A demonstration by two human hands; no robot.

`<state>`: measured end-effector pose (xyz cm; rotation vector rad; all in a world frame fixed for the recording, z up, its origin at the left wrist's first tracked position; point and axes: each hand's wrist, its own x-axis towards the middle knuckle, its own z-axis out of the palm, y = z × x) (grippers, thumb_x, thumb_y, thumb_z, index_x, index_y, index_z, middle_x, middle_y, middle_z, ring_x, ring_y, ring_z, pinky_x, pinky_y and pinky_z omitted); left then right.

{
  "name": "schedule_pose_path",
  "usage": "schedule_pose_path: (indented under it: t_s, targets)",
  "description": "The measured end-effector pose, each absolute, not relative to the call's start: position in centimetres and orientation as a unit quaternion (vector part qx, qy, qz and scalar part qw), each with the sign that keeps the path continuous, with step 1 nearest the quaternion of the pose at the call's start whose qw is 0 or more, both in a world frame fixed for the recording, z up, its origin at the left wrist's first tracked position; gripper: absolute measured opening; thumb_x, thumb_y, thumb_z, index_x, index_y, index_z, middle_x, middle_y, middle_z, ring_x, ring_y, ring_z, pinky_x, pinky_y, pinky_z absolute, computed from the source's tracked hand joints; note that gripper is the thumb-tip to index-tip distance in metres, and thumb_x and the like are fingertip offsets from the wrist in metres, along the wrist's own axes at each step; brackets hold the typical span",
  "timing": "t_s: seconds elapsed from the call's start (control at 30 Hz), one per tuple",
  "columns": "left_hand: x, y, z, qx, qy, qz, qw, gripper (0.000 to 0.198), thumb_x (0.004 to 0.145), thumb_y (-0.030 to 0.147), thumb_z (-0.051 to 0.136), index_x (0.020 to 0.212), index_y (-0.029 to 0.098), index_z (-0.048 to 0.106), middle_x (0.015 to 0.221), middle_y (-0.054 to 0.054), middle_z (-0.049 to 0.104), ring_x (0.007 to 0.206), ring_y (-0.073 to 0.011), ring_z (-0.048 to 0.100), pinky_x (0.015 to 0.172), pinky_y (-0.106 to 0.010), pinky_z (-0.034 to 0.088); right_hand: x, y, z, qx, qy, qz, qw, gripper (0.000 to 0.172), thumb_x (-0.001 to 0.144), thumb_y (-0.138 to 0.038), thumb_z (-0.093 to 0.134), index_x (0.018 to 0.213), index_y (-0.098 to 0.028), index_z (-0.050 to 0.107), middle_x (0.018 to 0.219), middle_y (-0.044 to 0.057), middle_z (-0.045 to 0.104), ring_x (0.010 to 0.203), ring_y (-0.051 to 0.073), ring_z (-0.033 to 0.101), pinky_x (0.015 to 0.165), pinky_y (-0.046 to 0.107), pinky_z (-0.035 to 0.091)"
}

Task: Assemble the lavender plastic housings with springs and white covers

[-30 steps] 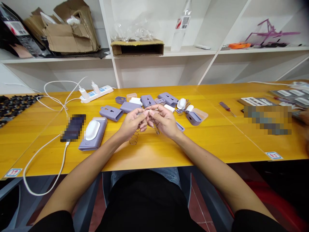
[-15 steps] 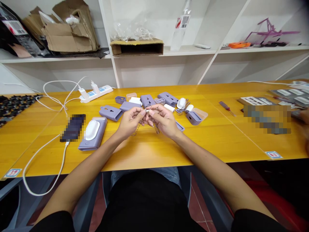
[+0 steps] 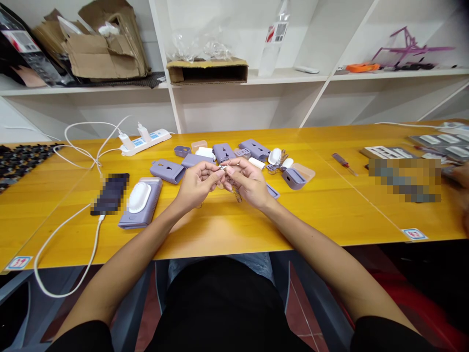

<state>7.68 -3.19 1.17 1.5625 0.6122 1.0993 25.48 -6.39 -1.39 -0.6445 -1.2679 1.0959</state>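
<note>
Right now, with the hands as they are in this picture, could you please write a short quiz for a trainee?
1. True or false: the left hand and the right hand meet at the fingertips above the yellow table.
2. What hangs under the right hand? A a battery; B a metal spring; C a pencil.
3. On which side of the left hand lies the purple case with the white oval?
Key: 1 true; 2 B; 3 its left side, on the table.

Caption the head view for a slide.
Left hand and right hand pinch a metal spring above a yellow table strewn with lilac plastic housings.
</note>
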Motion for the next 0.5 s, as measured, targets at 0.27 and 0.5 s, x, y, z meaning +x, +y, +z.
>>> schedule_pose_path:
  t_s: [0.27,0.5]
  targets:
    - [7.52,-3.49,1.12,0.687,0.271,0.465,0.489,0.037,0.098,0.051,0.080,0.090,0.017,0.067,0.069,-0.002,0.072,0.052,-0.0090,0.057,0.050,-0.022,0.042,25.29,-6.17,-1.53,-0.290,-0.549,0.446,0.645,0.041,0.092,-0.058,0.086,0.110,-0.025,0.070,0.083,0.000,0.073,0.066,0.016,0.061,0.063,0.032,0.049]
    - [7.88,-3.45,0.75,0.661,0.259,0.463,0.531,0.043,0.094,0.056,0.083,0.090,0.018,0.065,0.067,0.000,0.070,0.049,-0.0084,0.054,0.048,-0.022,0.041,25.41,-6.32,-1.43,-0.297,-0.568,0.429,0.636,0.040,0.094,-0.058,0.084,0.109,-0.026,0.065,0.083,0.000,0.072,0.068,0.016,0.063,0.064,0.032,0.051]
